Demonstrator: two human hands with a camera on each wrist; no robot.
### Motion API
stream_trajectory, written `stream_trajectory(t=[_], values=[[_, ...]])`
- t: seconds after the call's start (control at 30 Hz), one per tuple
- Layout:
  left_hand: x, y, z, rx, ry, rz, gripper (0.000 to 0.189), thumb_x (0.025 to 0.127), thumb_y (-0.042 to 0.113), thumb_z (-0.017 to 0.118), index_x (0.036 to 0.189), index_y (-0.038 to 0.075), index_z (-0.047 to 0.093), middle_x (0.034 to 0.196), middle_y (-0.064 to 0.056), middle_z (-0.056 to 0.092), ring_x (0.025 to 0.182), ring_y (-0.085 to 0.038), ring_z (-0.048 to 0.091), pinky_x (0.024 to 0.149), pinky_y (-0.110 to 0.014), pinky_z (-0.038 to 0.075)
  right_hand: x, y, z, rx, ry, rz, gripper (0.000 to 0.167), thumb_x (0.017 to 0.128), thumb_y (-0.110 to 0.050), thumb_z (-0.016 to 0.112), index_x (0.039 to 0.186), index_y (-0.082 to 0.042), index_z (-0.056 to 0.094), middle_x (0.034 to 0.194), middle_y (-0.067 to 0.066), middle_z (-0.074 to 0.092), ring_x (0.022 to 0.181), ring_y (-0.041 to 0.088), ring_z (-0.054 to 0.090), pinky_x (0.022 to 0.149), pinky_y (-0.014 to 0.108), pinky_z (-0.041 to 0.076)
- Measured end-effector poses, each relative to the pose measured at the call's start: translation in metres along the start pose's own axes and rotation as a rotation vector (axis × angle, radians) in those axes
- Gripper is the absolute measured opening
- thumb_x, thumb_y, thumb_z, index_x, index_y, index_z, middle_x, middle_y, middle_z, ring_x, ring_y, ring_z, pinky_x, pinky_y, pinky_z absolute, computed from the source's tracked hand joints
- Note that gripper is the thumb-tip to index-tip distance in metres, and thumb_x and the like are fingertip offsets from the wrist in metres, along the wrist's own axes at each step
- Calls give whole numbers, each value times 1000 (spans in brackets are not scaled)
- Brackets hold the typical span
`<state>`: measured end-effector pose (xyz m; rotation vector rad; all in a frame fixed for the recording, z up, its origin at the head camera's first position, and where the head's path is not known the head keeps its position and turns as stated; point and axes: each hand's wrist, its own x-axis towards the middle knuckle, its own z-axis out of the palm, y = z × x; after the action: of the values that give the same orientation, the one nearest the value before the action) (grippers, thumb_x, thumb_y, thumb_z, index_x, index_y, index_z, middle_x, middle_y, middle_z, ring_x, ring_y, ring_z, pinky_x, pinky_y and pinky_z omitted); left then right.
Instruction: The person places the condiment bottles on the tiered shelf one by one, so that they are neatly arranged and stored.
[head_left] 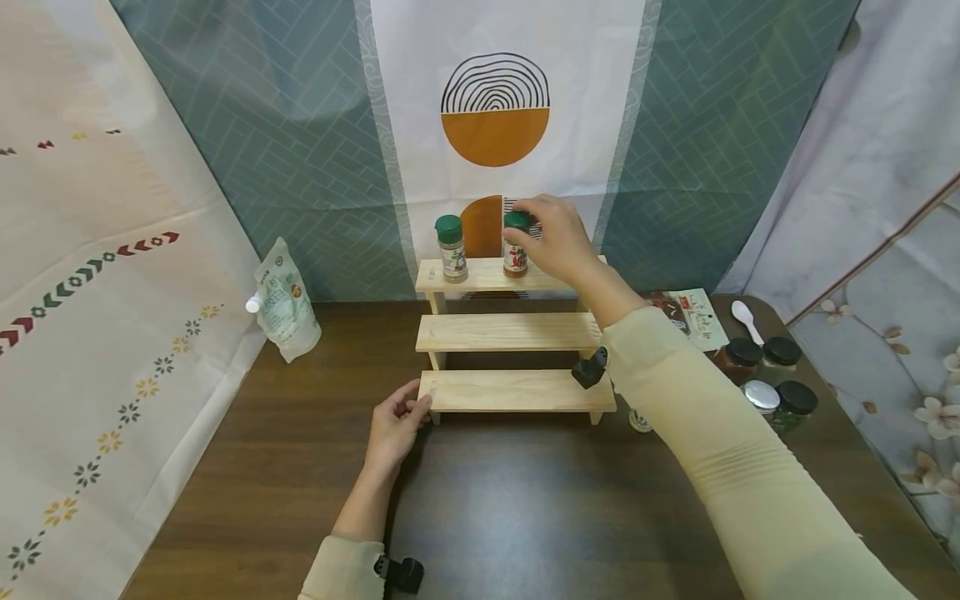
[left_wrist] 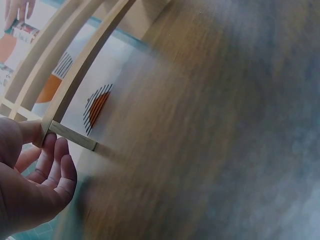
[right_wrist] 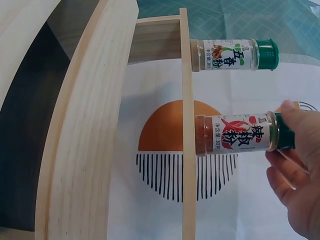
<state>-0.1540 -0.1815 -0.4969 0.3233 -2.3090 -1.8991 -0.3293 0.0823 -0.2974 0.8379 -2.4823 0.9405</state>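
Note:
A three-tier wooden rack (head_left: 516, 333) stands on the brown table. On its top tier, my right hand (head_left: 553, 237) pinches the green cap of a spice bottle (right_wrist: 234, 133) with red-brown powder and a chili label. The bottle is upright, its base right at the board. To its left on the same tier is another green-capped spice bottle (head_left: 452, 248), with paler powder. My left hand (head_left: 393, 423) holds the left end of the lowest tier (left_wrist: 75, 85), thumb over the board and fingers curled below it.
A white spouted pouch (head_left: 285, 302) lies at the table's back left. Toward the right are several lidded jars (head_left: 795, 400), a white spoon (head_left: 746, 320) and a printed packet (head_left: 697, 317). One small round container (head_left: 639, 422) sits by the rack's right foot, partly behind my sleeve.

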Motion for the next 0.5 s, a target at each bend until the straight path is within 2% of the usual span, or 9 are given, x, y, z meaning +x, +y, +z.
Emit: stream_trajectory(t=[0.2,0.33,0.5], values=[[-1,3,2,-10,-13,-17,44,97,12,70,137,-2,60,89,-20,69,76,-21,66,66,-21,53,-4,5,-2,21,-67,86,61,94,-26,76,145,-4,51,129,14,62,107,29,61,96,45,49],[-1,2,2,-17,-17,-17,45,97,12,70,139,-3,58,91,-23,69,78,-24,66,66,-22,54,-13,11,-4,46,-64,137,69,94,-30,75,151,-8,43,131,14,61,115,31,60,102,51,44],[0,0,1,-9,1,-16,42,98,11,70,137,-1,61,88,-19,69,74,-19,66,66,-22,54,-29,18,-10,63,-47,150,67,96,-30,73,152,-9,41,128,17,62,117,33,60,100,52,46]])
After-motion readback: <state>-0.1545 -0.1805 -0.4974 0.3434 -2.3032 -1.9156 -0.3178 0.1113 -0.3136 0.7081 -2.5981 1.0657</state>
